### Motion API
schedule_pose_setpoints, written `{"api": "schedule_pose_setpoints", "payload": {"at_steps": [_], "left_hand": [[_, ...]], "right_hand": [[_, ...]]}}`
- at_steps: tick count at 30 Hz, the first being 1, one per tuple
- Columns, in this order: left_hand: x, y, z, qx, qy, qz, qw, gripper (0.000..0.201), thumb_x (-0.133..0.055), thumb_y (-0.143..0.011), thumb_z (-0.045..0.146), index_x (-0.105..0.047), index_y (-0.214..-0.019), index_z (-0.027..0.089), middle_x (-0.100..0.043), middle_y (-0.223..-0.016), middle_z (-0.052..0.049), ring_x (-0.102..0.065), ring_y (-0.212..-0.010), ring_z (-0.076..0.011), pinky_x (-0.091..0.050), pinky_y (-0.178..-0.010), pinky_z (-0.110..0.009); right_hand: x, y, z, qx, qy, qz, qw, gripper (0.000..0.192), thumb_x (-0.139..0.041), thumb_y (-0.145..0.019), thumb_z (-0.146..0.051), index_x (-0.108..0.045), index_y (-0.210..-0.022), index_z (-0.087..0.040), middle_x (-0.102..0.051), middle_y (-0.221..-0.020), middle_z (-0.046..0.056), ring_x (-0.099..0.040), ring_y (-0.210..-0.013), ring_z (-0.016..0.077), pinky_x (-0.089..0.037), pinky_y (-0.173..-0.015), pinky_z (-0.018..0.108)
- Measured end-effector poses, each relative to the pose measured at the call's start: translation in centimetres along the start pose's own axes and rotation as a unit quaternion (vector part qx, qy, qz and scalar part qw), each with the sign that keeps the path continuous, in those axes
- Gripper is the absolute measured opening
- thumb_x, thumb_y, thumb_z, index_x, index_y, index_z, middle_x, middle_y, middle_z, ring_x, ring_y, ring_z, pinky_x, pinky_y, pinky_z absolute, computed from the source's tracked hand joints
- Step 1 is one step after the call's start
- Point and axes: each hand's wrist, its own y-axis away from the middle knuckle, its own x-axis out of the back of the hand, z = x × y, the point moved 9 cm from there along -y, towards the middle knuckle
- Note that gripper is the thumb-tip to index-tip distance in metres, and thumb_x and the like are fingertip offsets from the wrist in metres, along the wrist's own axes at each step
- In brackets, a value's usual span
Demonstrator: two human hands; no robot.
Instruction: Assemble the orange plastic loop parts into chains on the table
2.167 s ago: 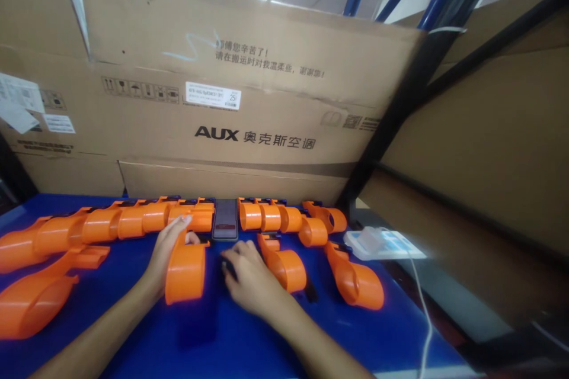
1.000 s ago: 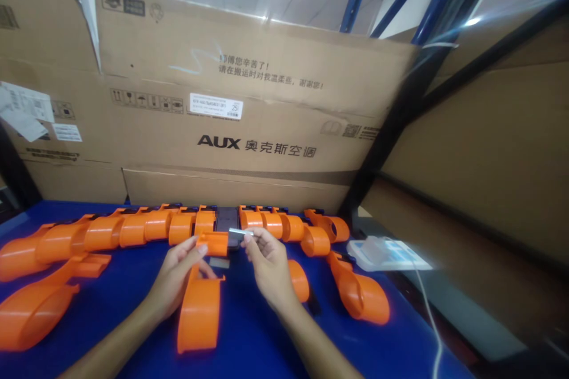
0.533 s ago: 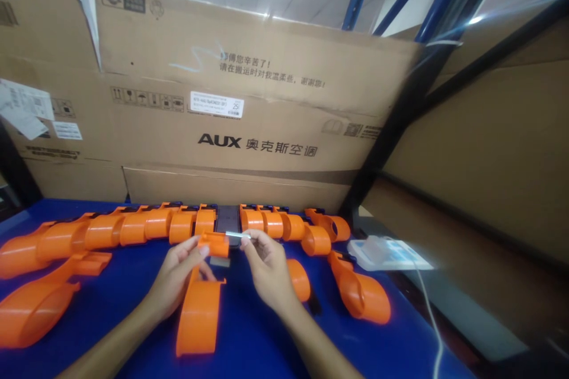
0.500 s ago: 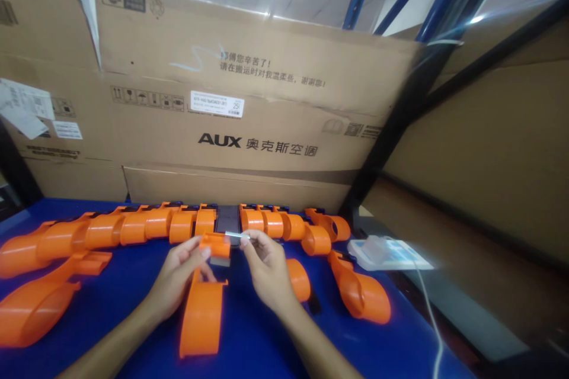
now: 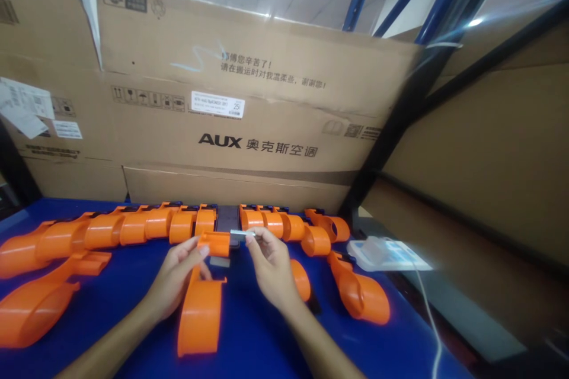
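My left hand point(image 5: 178, 269) is closed around an orange plastic tape dispenser point(image 5: 200, 317), whose curved body hangs down and whose flat head faces up. Between the thumb and fingers of my right hand point(image 5: 269, 263) is a small serrated metal blade point(image 5: 240, 235), held level just right of the dispenser's head. A narrow gap seems to separate the blade from the orange edge. Under the head, a grey flat piece point(image 5: 220, 262) shows on the blue surface. My right fingertips hide one end of the blade.
A row of orange dispensers with black parts point(image 5: 133, 228) lines the back of the blue table point(image 5: 253, 337). Loose dispensers point(image 5: 362, 299) lie at right and left. A dark box point(image 5: 228, 219) stands mid-row. Behind rises a cardboard wall point(image 5: 267, 112); a white power strip with cable point(image 5: 386, 254) sits right.
My right hand has shifted slightly right with the blade, widening its distance from the dispenser's head. My left hand and the dispenser have barely moved.
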Motion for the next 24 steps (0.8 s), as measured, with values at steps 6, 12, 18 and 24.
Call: {"api": "schedule_pose_setpoints", "payload": {"at_steps": [6, 12, 18, 24], "left_hand": [[-0.4, 0.1, 0.4, -0.003, -0.012, -0.026, 1.0, 0.047, -0.071, -0.08, 0.049, -0.06, -0.11, 0.014, -0.065, -0.052, -0.001, -0.049, -0.041, -0.0111, -0.035, -0.045, -0.019], [-0.2, 0.2, 0.6, -0.019, -0.022, -0.025, 0.999, 0.034, -0.068, -0.084, 0.047, -0.063, -0.097, 0.016, -0.063, -0.053, 0.0, -0.048, -0.042, -0.0105, -0.034, -0.045, -0.019], [-1.3, 0.4, 1.2, -0.05, -0.054, -0.051, 0.996, 0.045, -0.066, -0.086, 0.043, -0.062, -0.121, 0.014, -0.065, -0.057, -0.002, -0.053, -0.05, -0.012, -0.038, -0.05, -0.02], [-1.5, 0.7, 1.3, -0.059, -0.055, -0.018, 0.997, 0.05, -0.069, -0.084, 0.043, -0.064, -0.125, 0.014, -0.066, -0.062, -0.002, -0.054, -0.053, -0.0138, -0.042, -0.053, -0.022]], "right_hand": [[0.0, 0.0, -0.5, -0.004, 0.021, -0.011, 1.0, 0.023, -0.061, -0.091, -0.042, -0.064, -0.089, -0.019, -0.059, -0.078, 0.001, -0.054, -0.072, 0.0157, -0.045, -0.066, 0.025], [-0.2, 0.1, 0.3, -0.044, 0.0, -0.042, 0.998, 0.023, -0.061, -0.091, -0.042, -0.064, -0.091, -0.019, -0.062, -0.077, 0.001, -0.052, -0.059, 0.0124, -0.043, -0.054, 0.023], [-1.3, 0.7, 0.8, -0.045, -0.046, -0.031, 0.997, 0.028, -0.062, -0.091, -0.042, -0.067, -0.105, -0.018, -0.071, -0.091, 0.007, -0.066, -0.077, 0.0193, -0.055, -0.068, 0.03], [-2.7, 2.0, 0.6, -0.028, 0.019, -0.02, 0.999, 0.049, -0.048, -0.098, -0.049, -0.054, -0.14, -0.024, -0.057, -0.142, 0.009, -0.05, -0.133, 0.0268, -0.034, -0.115, 0.048]]}}
